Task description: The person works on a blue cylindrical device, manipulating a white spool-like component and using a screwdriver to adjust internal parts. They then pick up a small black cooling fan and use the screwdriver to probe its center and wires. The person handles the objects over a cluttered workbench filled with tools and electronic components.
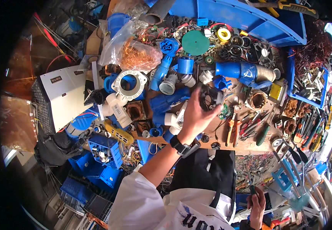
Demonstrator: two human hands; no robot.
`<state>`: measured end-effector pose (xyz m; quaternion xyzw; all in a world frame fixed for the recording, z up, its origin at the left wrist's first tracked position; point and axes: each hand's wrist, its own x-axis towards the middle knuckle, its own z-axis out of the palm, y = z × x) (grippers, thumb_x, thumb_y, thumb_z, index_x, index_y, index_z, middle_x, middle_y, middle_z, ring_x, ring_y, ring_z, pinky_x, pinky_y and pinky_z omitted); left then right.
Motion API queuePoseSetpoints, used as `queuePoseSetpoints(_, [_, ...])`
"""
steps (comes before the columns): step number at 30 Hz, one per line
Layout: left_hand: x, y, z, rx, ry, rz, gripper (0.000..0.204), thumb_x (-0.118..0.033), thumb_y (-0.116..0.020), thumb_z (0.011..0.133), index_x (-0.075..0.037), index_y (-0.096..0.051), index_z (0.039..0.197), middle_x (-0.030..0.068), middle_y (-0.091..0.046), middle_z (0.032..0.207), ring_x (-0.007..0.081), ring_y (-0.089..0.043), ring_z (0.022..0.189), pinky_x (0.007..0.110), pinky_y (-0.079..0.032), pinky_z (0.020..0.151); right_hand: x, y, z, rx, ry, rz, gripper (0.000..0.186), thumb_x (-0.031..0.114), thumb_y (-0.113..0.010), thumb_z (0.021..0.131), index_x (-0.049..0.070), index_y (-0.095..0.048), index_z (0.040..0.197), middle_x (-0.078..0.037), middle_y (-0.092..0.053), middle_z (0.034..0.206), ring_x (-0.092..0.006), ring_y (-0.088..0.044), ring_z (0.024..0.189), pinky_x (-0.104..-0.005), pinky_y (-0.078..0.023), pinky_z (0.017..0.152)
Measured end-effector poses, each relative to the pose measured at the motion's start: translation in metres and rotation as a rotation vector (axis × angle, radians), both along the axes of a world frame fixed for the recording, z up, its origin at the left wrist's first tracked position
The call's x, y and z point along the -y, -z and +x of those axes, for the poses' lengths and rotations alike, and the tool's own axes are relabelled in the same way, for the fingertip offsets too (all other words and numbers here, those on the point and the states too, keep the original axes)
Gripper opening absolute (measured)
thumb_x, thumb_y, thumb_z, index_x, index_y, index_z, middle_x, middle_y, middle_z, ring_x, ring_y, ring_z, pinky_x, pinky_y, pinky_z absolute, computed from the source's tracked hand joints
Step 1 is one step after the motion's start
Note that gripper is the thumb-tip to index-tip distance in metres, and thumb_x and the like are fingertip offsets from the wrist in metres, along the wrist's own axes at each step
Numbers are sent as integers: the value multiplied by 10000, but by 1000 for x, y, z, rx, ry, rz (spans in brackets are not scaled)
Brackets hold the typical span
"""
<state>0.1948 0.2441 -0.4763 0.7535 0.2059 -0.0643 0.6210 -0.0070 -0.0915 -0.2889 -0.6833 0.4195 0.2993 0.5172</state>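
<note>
My left hand (197, 111), with a black strap on its wrist, is over the middle of the bench. Its fingers close round a black, round, hollow part (209, 99), whose exact kind I cannot make out. White and blue plastic pipe fittings lie just left of it, among them a white fitting (170, 119). Low on the right, away from the bench, my right hand (256, 207) has its fingers curled round a small dark object (253, 190); most of that object is hidden.
Pliers (231, 128), screwdrivers and cutters lie at the bench's front right. A blue pump body (246, 72), a green disc (195, 42) and a bag of copper wire (140, 56) stand farther back. Blue crates (104, 150) sit at lower left; a blue bin (242, 19) borders the back.
</note>
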Motion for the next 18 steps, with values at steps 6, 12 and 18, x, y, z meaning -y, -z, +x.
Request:
queuePoseSetpoints(6, [-13,-16,38,-83,-171,-412,537,-288,-753,899,2,-508,1278,65,-667,1142,130,-624,1014,323,-508,878,1,-4,0,-72,67,75,375,147,-584,1006,-18,-544,1340,-145,-617,1317,-220,-579,1194,-319,-444,1007])
queuePoseSetpoints(12, [-22,-34,69,-201,-149,-471,609,-480,-695,902,-45,-544,1302,65,-634,1225,166,-595,1137,385,-491,946,1,-7,0,-99,2,57,425,148,-582,1005,-17,-501,1388,-130,-591,1358,-206,-557,1226,-309,-420,1032])
queuePoseSetpoints(18, [-27,-30,80,28,-88,-456,912,-298,-767,873,-4,-220,1541,180,-472,1436,266,-528,1268,415,-462,1057,6,2,-14,-53,57,57,508,263,-647,969,14,-495,1385,-76,-602,980,-110,-500,782,-238,-379,663])
